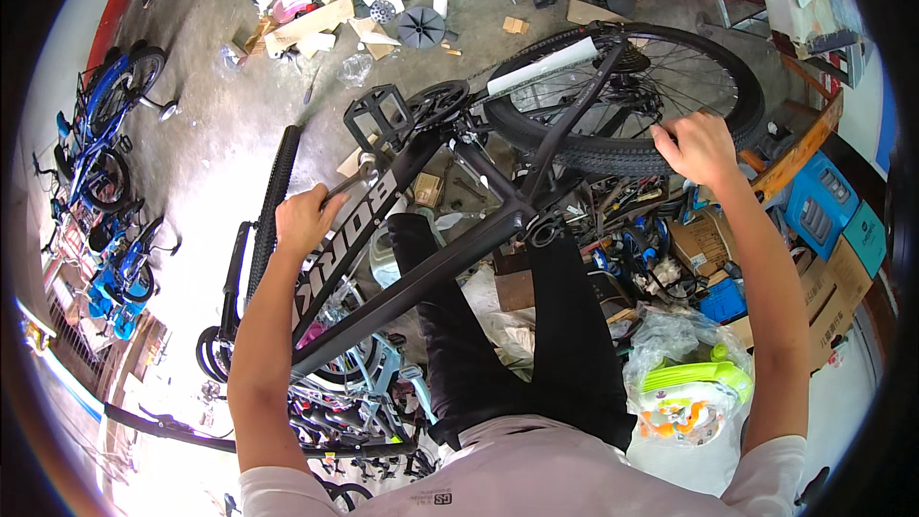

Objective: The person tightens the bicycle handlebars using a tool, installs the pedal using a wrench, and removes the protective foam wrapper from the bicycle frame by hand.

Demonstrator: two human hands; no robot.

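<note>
A black bicycle frame (426, 278) with large white lettering lies tilted across my view. My left hand (304, 218) is curled round a metal tool (362, 174) beside the down tube, below the black pedal (369, 117) and chainring. My right hand (697, 148) grips the knobbly rear tyre (613, 153) at the upper right, its thumb on the near side. A white sleeve (541, 67) wraps the frame tube over the rear wheel. The front tyre (271, 187) stands left of my left hand, and my black-trousered legs (565, 335) are under the frame.
Blue children's bicycles (115, 124) line the left side. Packaging scraps (306, 24) lie at the top. Tools, boxes (699, 239), a blue case (818, 201) and a plastic bag with green items (689, 378) crowd the right. More bicycles (373, 393) stand at lower left, near a wooden ledge (814, 134) opposite.
</note>
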